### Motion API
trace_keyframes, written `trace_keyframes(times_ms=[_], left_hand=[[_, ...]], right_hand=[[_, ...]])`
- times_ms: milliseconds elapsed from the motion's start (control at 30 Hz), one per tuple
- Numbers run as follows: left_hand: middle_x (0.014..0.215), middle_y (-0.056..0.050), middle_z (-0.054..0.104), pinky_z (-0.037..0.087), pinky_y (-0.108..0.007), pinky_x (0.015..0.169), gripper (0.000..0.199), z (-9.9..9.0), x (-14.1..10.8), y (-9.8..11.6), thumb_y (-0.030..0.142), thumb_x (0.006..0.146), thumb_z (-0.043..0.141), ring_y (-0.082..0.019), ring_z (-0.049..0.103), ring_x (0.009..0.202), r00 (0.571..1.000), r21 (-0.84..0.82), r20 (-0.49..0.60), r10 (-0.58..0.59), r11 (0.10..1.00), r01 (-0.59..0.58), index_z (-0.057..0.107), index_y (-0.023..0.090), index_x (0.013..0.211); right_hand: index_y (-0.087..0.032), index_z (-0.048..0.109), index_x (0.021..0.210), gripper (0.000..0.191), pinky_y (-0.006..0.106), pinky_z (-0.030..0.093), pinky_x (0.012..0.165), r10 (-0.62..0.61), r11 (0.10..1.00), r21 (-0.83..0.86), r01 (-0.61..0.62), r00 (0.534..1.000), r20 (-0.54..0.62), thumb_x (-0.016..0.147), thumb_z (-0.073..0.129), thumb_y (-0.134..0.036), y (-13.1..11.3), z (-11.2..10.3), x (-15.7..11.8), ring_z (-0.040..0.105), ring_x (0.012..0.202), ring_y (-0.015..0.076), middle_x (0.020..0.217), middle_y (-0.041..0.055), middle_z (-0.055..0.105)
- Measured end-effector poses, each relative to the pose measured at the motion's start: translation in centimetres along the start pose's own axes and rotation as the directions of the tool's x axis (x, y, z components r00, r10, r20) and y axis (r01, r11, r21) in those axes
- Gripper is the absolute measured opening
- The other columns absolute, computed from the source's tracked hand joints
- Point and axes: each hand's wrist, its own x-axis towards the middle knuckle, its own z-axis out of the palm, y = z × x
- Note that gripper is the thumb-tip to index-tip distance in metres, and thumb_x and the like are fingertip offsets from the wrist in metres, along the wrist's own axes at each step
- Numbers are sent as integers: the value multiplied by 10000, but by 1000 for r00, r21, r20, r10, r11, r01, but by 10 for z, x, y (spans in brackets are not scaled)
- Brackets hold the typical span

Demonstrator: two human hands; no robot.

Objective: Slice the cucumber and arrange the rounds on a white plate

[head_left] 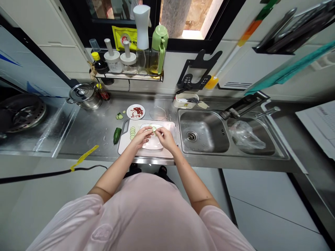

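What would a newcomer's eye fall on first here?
Likely the left hand and right hand, meeting at a cucumber slice above a white plate on the cutting board. Beyond it, the small plate of red pieces stands out on the steel counter. Higher up, a green-topped bottle stands on the wall shelf.

Bright window [193, 34] glare (edges stretched).

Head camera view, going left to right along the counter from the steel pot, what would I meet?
Steel pot, dark green cucumber, row of cucumber slices, left hand, right hand, left sink basin, clear plastic bag.
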Motion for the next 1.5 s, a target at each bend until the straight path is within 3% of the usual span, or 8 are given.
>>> trace_keyframes(times_ms=[667,1033,1267,1500], left_hand=[[653,29,586,303,-180,527,518,11,30,-6,330,572,757,-76,501,596,979,206,-65,192,963,-175,582,199,1042],[621,49,545,319,-189,543,452,22,48,-15,255,595,714,-62,457,553,981,223,-41,188,959,-174,584,184,1021],[644,51,527,324,-183,532,464,18,58,-28,247,594,728,-59,459,562,975,207,0,223,954,-219,569,176,1024],[674,29,561,352,-186,544,417,11,69,-42,216,626,698,-65,484,566,988,277,10,152,949,-148,577,159,1021]], right_hand=[[-178,584,817,166,238,373,677,44,999,-20,-43,997,59,869,449,-259,33,-2,5,517,719,138,775,18,600],[-168,599,813,185,244,381,661,154,988,-34,-152,986,61,841,454,-280,60,-3,3,536,695,142,752,24,627],[-168,616,807,201,237,383,638,224,975,-25,-223,973,55,829,466,-301,74,4,-3,544,672,140,731,16,630],[-164,632,818,188,237,392,664,284,957,-77,-278,956,73,821,482,-276,90,10,-8,557,687,142,742,21,647]])
